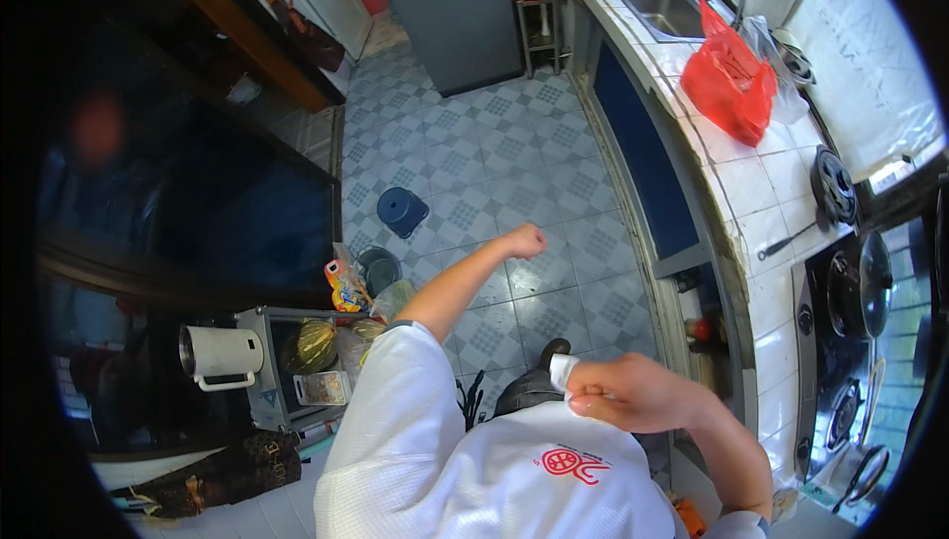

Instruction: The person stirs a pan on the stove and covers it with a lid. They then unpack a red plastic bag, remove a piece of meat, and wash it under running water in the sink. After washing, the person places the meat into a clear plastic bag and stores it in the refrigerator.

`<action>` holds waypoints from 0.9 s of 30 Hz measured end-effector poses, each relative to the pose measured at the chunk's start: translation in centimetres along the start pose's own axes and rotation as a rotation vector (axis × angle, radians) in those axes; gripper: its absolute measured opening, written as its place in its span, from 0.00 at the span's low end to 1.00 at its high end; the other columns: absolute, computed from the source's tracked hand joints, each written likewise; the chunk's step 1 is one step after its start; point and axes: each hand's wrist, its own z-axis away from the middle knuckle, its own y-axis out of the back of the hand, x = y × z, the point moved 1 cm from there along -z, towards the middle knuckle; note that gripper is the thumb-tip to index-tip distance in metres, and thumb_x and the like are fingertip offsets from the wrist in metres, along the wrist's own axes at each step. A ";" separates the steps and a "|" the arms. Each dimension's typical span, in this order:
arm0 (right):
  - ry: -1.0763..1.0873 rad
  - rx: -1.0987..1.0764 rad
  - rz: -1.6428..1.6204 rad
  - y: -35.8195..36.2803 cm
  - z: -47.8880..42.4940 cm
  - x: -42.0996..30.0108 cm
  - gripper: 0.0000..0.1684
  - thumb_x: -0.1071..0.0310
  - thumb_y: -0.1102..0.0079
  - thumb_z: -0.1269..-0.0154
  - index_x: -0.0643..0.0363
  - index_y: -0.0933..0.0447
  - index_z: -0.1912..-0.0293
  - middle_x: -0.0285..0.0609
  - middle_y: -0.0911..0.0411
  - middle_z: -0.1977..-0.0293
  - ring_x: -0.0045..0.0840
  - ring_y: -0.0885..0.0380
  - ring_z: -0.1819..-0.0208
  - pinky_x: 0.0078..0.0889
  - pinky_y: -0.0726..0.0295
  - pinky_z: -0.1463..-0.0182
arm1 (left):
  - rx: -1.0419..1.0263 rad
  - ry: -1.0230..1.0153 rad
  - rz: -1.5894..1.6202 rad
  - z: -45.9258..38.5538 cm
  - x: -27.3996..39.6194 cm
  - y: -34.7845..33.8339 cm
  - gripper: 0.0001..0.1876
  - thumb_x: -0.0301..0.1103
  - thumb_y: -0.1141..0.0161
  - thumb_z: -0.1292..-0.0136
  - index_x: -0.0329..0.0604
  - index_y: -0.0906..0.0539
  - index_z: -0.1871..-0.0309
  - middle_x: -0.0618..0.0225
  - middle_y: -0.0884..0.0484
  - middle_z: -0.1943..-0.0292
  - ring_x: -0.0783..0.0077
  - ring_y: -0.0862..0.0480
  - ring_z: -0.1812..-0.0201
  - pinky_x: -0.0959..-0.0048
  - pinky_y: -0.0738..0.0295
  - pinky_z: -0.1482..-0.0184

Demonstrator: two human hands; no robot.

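Observation:
My left hand (526, 241) reaches forward over the tiled floor, its fingers closed in a fist with nothing visible in them. Close to my body, my right hand (630, 393) pinches the front of my white shirt (474, 465), and a fold of the white cloth sticks out beyond the fingers. The shirt bears a red printed emblem. Below the hands, part of a dark shoe (554, 352) and dark trousers (528, 391) show.
A blue plastic stool (402, 211) and a bucket (379, 272) stand on the floor at left, near a shelf with pumpkins (311, 346). Along the right runs a tiled counter (764, 183) with a sink (656, 5), red plastic bag (730, 79) and gas stove (845, 391). A grey washing machine (460, 27) stands ahead.

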 end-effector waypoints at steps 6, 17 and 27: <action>0.745 0.068 -0.058 -4.6 -5.2 -9.3 0.10 0.66 0.52 0.38 0.59 0.34 0.58 0.40 0.25 0.70 0.29 0.23 0.71 0.30 0.26 0.71 | -0.116 0.114 -0.107 -2.2 2.8 -0.2 0.09 0.33 0.48 0.50 0.40 0.20 0.70 0.66 0.22 0.79 0.72 0.23 0.81 0.70 0.31 0.83; 0.618 0.678 -0.004 2.1 -7.5 -7.2 0.08 0.71 0.54 0.37 0.59 0.31 0.58 0.37 0.27 0.73 0.23 0.25 0.77 0.24 0.27 0.73 | 0.230 0.001 -0.809 -4.0 16.6 8.6 0.16 0.29 0.43 0.52 0.42 0.18 0.58 0.58 0.19 0.56 0.60 0.20 0.54 0.64 0.24 0.57; 0.355 0.383 -0.139 3.3 -8.0 -7.2 0.05 0.71 0.49 0.38 0.61 0.27 0.64 0.40 0.22 0.70 0.23 0.22 0.70 0.19 0.27 0.67 | 0.170 0.015 -0.437 -7.2 11.5 14.4 0.13 0.29 0.46 0.55 0.35 0.19 0.66 0.56 0.18 0.70 0.61 0.18 0.70 0.65 0.24 0.70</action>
